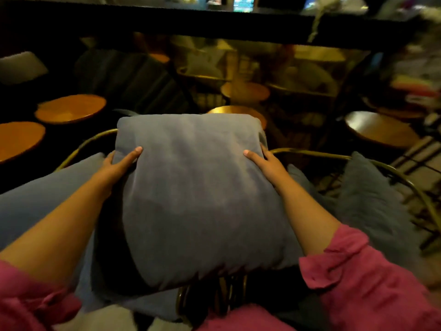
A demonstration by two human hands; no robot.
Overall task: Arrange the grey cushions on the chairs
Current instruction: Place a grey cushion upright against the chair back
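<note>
A large grey cushion (198,192) fills the middle of the view, held up over two gold-framed chairs. My left hand (117,163) grips its left edge, thumb on the front and fingers behind. My right hand (267,163) grips the right edge the same way. A second grey cushion (31,206) lies on the left chair (88,144). On the right chair (405,180) leans a fluffy grey cushion (367,201). The chair seats below are mostly hidden by the held cushion.
Round orange-brown tables (71,108) stand at the left, another round table (379,130) at the right. A glass railing with a dark top rail (167,25) runs across the back. A grey cushion (21,66) shows at far left.
</note>
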